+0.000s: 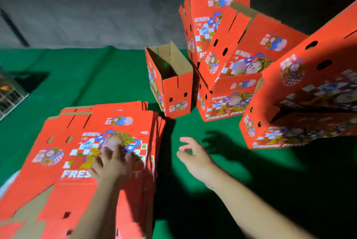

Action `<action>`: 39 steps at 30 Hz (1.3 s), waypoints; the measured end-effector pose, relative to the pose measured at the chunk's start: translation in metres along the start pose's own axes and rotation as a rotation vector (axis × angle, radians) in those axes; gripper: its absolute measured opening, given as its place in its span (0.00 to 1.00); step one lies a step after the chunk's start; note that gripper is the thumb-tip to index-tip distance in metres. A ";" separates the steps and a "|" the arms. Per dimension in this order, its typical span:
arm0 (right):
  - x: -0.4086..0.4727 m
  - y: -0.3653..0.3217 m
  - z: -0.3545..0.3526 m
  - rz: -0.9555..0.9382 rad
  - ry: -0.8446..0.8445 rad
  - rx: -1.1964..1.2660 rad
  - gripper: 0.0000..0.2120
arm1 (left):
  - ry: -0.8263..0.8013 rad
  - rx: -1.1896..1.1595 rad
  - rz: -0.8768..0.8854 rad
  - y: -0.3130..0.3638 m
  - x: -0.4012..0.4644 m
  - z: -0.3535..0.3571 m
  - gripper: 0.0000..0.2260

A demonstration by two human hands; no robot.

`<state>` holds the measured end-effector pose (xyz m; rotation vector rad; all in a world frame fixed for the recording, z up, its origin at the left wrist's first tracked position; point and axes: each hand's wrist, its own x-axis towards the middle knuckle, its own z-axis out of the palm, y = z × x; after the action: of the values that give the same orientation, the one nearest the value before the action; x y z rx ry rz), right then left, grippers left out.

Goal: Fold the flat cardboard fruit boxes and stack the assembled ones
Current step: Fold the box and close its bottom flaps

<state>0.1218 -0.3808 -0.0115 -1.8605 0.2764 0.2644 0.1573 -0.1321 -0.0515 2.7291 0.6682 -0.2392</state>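
A pile of flat red printed fruit boxes (77, 161) lies at the lower left on the green cloth. My left hand (112, 163) rests on the top flat box with its fingers spread over the print. Over the cloth to the right of the pile hovers my right hand (195, 156), fingers loosely curved and holding nothing. One assembled box (174, 88) stands open-topped in the middle. Behind and right of it, several assembled red boxes (249, 61) lean and stack against each other, the nearest one (301, 103) at the far right.
The green cloth (87, 76) covers the floor; a grey wall (96, 7) rises behind it. A wire crate (7, 94) sits at the left edge. Dark shadows fall on the cloth at the lower right.
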 end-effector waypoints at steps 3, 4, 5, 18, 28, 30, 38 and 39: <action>0.006 0.012 0.021 0.182 -0.068 0.133 0.21 | -0.023 0.039 0.090 0.023 -0.043 0.036 0.36; 0.011 0.017 0.025 0.236 -0.055 0.193 0.20 | -0.058 0.046 0.139 0.037 -0.058 0.046 0.36; 0.016 0.022 0.025 0.273 -0.010 0.212 0.18 | -0.116 0.046 0.206 0.049 -0.070 0.055 0.36; -0.005 0.075 -0.114 0.308 0.310 0.641 0.14 | -0.060 -0.182 0.060 0.011 -0.010 0.005 0.30; -0.022 0.039 -0.142 0.138 0.346 0.312 0.13 | -0.417 -0.880 0.092 0.068 -0.050 -0.028 0.39; -0.022 0.031 -0.137 0.184 0.123 0.199 0.24 | -0.642 -1.081 0.113 0.080 -0.065 -0.032 0.25; -0.029 0.027 -0.149 0.108 0.315 0.224 0.32 | -0.634 -1.449 0.134 0.081 -0.065 -0.031 0.33; -0.031 0.028 -0.154 0.101 0.363 0.209 0.27 | -0.637 -1.440 0.219 0.075 -0.059 -0.031 0.34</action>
<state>0.0903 -0.5338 0.0189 -1.6807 0.6245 -0.0367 0.1433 -0.2090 0.0116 1.2090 0.1677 -0.3528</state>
